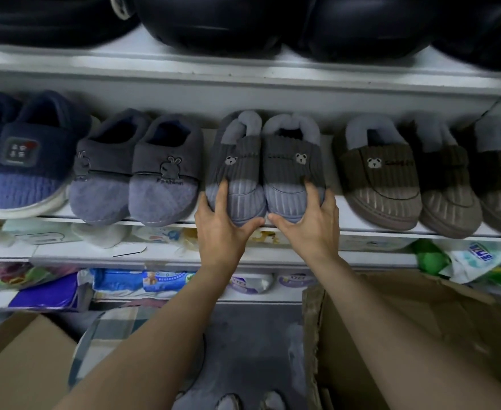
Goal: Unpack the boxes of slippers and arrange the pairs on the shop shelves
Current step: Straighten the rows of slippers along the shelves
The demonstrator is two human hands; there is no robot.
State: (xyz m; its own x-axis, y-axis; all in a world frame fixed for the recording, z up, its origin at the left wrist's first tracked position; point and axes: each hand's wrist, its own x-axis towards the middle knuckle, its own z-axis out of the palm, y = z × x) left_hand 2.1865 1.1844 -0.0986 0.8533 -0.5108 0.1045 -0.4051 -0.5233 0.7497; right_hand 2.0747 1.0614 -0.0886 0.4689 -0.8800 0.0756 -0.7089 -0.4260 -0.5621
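White shop shelves (273,81) fill the far side of the scene, and the middle shelf (344,202) carries a row of plush slippers with their toes pointing near. At the centre of that row stands a grey bear-patch pair (265,173), the two slippers side by side and touching. The left hand (222,229) grips the toe of the left slipper, fingers spread over the top and thumb curled under the front edge; the right hand (308,226) grips the toe of the right slipper in the same way, the two thumbs nearly meeting below the toes. Just left of this pair sits a grey rabbit-patch pair (136,173), and further left a navy and blue pair (27,161). To the right stand brown bear-patch slippers (382,176), slightly apart from the held pair. Dark glossy shoes (243,22) line the top shelf. Lower shelves hold packaged goods (142,281). On the floor, an open cardboard box (421,335) lies near right and another cardboard box (21,359) near left.
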